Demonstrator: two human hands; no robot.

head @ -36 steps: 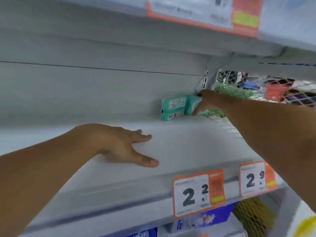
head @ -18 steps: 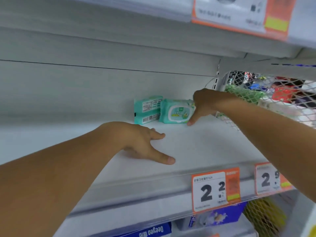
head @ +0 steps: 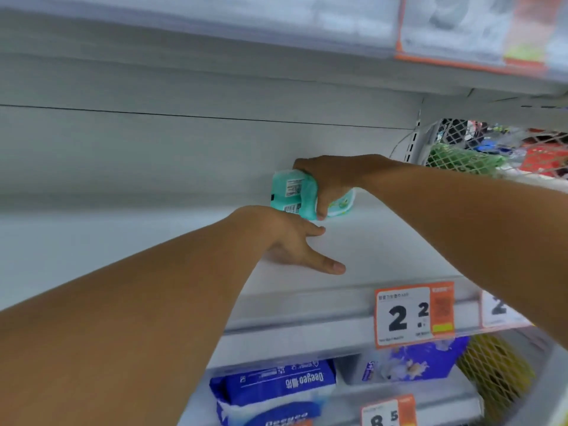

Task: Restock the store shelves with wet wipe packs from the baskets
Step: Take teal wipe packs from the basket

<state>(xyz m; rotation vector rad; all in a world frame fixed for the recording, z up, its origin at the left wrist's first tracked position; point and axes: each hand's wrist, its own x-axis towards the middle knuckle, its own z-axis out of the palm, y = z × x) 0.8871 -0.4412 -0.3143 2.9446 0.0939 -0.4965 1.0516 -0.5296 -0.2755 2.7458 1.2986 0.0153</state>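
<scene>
At centre frame the two teal wet wipe packs (head: 296, 196) are clasped from above by the right hand (head: 330, 182) at the back of the shelf (head: 384, 247). The fingers (head: 321, 207) are curled around them. They are best kept squared together against the back panel. The left hand (head: 295, 244) is rested flat, empty.

My right hand (head: 330, 182) is stretched way out to the back of the shelf (head: 384, 241), fingers curled down over the wet wipe packs (head: 292, 195). My left hand (head: 292, 244) is just lying flat on the shelf nearer the front edge, fingers spread, arm straight.
</scene>
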